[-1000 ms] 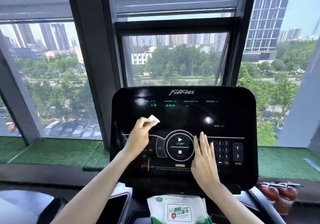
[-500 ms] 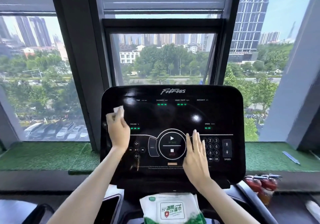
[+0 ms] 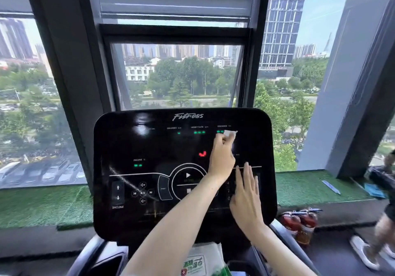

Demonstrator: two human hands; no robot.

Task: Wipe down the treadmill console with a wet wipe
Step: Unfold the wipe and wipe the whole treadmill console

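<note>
The treadmill console (image 3: 119, 143) is a glossy black panel with rounded corners, wider than it is tall, its long axis running left to right and its face turned toward the person. "Fitness" is printed along its top edge. Below that sit the labels CALORIES, HEART RATE and DISTANCE with small green lights, and INCLINE with arrow keys at the lower left. A round start control lies in the middle and a small red mark glows right of centre.

The wet wipe (image 3: 230, 133) is a small white folded wad at the console's upper right, just under the DISTANCE label and against the panel. Its long axis lies roughly left to right, and only the part above the fingers shows.

The left hand (image 3: 222, 160) reaches across from the lower left, its grip closed, fingers curled round the wipe. The right hand (image 3: 246, 198) lies flat on the lower right of the console, just beside the left wrist, its grip slack, fingers straight and holding nothing.

A pack of wipes (image 3: 198, 263) sits below the console, and two red fire extinguishers (image 3: 299, 220) stand to its right
</note>
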